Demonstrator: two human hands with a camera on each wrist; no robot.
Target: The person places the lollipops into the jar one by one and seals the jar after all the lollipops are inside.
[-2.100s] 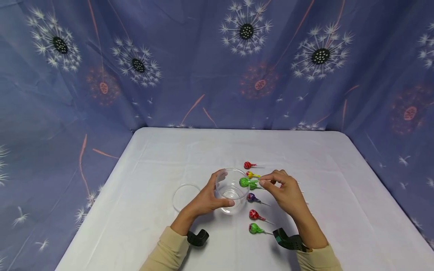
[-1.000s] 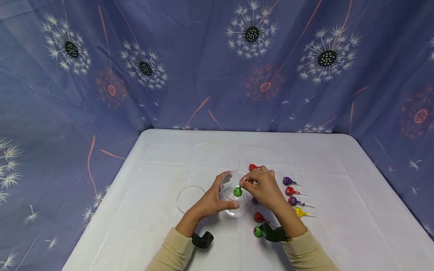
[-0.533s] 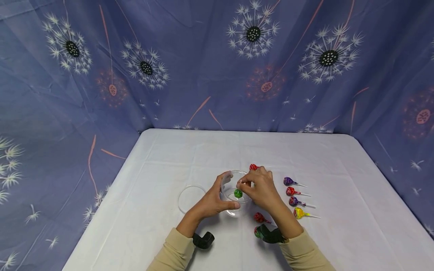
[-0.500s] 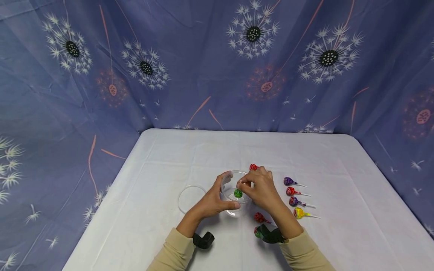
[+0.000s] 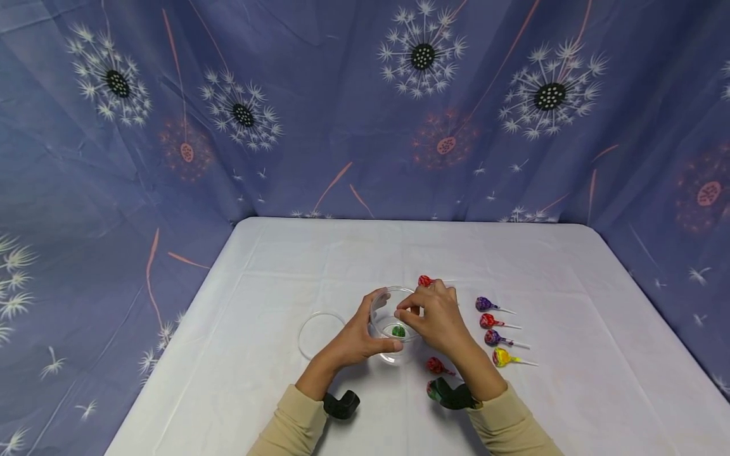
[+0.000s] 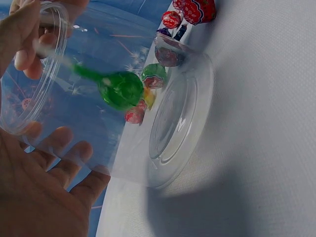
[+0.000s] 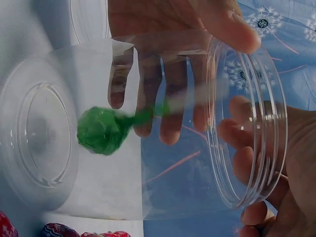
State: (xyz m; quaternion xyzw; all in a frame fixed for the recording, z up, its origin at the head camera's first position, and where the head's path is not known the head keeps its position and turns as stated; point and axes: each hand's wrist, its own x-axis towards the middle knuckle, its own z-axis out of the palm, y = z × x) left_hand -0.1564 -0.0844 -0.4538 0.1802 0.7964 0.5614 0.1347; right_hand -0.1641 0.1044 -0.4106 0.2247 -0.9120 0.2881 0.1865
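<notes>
My left hand (image 5: 362, 335) grips a clear plastic jar (image 6: 180, 133) round its side, thumb toward me and fingers behind, and holds it tilted over the white table. Inside the jar a green-wrapped lollipop (image 7: 101, 131) is head down, its head above the base and its blurred stick reaching toward the mouth. My right hand (image 5: 436, 316) is at the jar's mouth with bent fingertips just inside the rim. In the right wrist view the stick's end shows a little apart from those fingertips.
A clear round lid (image 5: 302, 335) lies left of the jar. Right of my right hand, a column holds purple, red and yellow lollipops (image 5: 502, 358). Another column runs under that hand: a red lollipop (image 5: 424, 280) at the far end, red and green ones nearer, partly hidden by the wristband.
My right hand carried the green lollipop from beside the jar to over its mouth and into it. Over the last half second the lollipop dropped lower, away from the fingertips. The left hand keeps its grip.
</notes>
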